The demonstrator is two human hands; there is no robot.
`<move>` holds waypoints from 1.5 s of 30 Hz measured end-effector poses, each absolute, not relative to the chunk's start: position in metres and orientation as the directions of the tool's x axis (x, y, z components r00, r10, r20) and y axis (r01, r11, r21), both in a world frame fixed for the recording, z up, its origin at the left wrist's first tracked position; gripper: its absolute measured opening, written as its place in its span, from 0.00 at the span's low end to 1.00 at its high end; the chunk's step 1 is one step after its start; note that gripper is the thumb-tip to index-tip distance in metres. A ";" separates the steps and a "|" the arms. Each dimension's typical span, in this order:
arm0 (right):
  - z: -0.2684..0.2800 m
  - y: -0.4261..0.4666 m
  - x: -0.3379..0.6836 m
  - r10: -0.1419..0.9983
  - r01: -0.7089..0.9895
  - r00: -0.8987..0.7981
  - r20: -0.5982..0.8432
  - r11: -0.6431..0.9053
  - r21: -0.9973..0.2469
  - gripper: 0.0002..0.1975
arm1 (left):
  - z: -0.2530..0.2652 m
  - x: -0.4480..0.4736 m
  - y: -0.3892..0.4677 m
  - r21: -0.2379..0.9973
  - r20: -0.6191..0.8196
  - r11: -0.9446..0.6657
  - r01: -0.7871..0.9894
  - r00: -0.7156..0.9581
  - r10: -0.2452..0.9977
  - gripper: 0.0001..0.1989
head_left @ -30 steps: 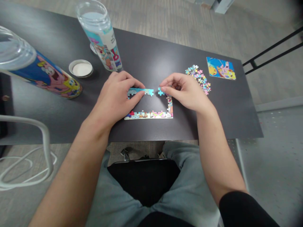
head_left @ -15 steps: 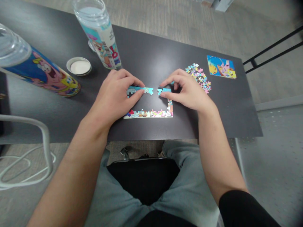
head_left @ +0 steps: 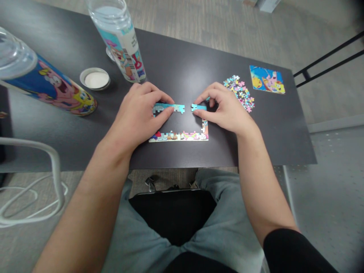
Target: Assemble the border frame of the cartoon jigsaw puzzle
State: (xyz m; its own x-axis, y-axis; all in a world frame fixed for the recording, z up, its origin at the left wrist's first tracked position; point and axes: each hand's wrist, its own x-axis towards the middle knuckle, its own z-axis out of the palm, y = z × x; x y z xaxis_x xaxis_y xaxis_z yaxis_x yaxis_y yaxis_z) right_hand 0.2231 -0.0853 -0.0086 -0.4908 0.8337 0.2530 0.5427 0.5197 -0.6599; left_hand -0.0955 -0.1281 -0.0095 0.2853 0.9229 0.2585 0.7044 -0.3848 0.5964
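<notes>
A rectangular jigsaw border (head_left: pixel 182 137) lies on the dark table, its top side broken by a gap. My left hand (head_left: pixel 140 112) pinches the blue top-left strip of puzzle pieces (head_left: pixel 179 108) between thumb and fingers, and covers most of the border's left side. Across the gap, my right hand (head_left: pixel 223 108) has thumb and index finger closed on the short blue top-right puzzle strip (head_left: pixel 199 107). That strip sits above the border's right side. Just beyond my right hand lies a pile of loose puzzle pieces (head_left: pixel 240 91), partly hidden by it.
A clear printed bottle-shaped container (head_left: pixel 122 49) stands behind my left hand, and another printed container (head_left: pixel 57 81) is farther left. Between them lies a round white lid (head_left: pixel 96 79). A cartoon picture card (head_left: pixel 267 79) rests near the table's right end. A white cable (head_left: pixel 55 170) hangs at lower left.
My right hand's fingertips and the blue strip have shifted slightly right, so the gap in the top side is a little wider. My left hand stays in place.
</notes>
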 end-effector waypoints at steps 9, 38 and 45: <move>-0.006 -0.086 0.226 0.816 0.512 -0.481 0.320 0.558 -0.654 0.11 | -0.009 -0.096 -0.128 0.586 0.246 -0.381 0.715 0.292 0.924 0.11; -0.020 -0.073 0.244 0.941 0.772 -0.191 0.278 0.319 -0.549 0.09 | -0.009 -0.095 -0.128 0.601 0.238 -0.364 0.711 0.276 0.931 0.09; -0.014 -0.078 0.235 0.973 0.675 -0.171 0.157 0.232 -0.700 0.09 | -0.008 -0.094 -0.129 0.594 0.240 -0.373 0.713 0.285 0.928 0.10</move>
State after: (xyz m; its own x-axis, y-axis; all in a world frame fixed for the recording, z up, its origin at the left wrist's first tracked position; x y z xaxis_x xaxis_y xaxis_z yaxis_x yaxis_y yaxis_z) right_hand 0.2350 -0.0784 -0.0142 -0.1708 0.9727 0.1570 0.6754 0.2316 -0.7001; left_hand -0.0942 -0.1289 -0.0076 0.2849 0.9280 0.2401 0.7126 -0.3726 0.5944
